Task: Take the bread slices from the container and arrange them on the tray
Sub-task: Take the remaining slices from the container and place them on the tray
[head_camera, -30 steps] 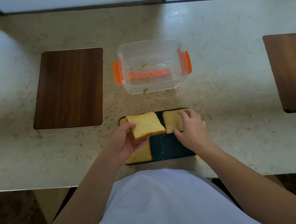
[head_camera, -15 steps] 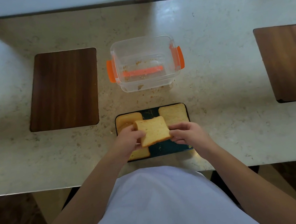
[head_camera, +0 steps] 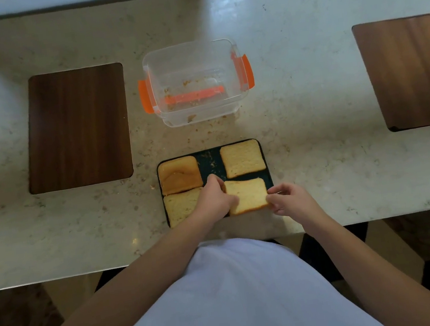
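Head view, read left to right along the pale speckled stone bench (head_camera: 309, 95).

Left part of bench: dark rectangular wooden board (head_camera: 76, 127), nothing on it.

Centre, toward the far edge: clear rectangular plastic container with orange side clips (head_camera: 196, 83). No lid on it. I see only crumbs and an orange strip inside, no bread. Loose crumbs lie on the bench between it and the tray.

Centre, at the near edge: small dark rectangular tray (head_camera: 212, 163). Far-left corner holds the browner crust-end slice (head_camera: 180, 174); near-left corner holds a pale slice (head_camera: 180, 207), touching the one above. Far-right corner holds a second pale slice (head_camera: 242, 158). The fourth pale square slice (head_camera: 247, 195) sits over the near-right corner, its near edge looking slightly raised; I cannot tell if it lies fully flat.

My left hand (head_camera: 214, 201) reaches in over the middle of the tray, fingers curled and pinching the left edge of that fourth slice. My right hand (head_camera: 289, 198) comes from the near-right, fingertips closed on the slice's near-right corner. Both forearms angle inward from my body.

Right part of bench: a second dark wooden board (head_camera: 409, 71), partly cut off by the frame.

Judgement: task nearly complete. Container appears emptied and four slices are on the tray; what remains is settling the last slice square and letting go.
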Motion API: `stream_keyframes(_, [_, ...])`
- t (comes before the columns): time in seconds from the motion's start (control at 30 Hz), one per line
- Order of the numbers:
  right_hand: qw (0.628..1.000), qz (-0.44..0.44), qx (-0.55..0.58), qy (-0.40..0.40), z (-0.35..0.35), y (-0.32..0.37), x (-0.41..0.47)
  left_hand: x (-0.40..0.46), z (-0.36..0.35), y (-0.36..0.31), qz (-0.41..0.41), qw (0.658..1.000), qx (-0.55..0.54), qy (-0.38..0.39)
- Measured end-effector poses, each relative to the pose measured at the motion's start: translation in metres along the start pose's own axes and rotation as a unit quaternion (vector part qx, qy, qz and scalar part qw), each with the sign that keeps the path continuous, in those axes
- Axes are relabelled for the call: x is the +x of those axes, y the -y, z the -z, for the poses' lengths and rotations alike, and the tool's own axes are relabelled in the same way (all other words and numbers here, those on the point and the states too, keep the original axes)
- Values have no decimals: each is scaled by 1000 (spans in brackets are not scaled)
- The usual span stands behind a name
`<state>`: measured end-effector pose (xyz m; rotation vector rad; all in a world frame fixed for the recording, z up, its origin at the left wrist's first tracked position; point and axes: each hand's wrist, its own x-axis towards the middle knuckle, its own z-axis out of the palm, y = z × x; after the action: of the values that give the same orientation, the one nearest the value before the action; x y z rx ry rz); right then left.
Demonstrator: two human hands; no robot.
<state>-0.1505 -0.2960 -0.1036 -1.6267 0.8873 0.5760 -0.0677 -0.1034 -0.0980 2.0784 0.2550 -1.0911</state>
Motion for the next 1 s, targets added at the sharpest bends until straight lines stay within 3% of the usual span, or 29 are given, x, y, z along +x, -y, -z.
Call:
stream_keyframes(0.47, [997,-3,-39,-60,0,1,7,5,-6,-7,78,976,-200,35])
stream_keyframes(0.7, [976,60,-187,-88,2,-2,4,1,-3,-6,91,968,-233,31])
stream_keyframes(0.87, [930,119,-338,-83,-8,0,1,-3,-2,-10,79,969,-225,62])
stream_keyframes(1.0, [928,120,-343,-81,-12,4,-2,-5,-3,-15,82,968,-227,62])
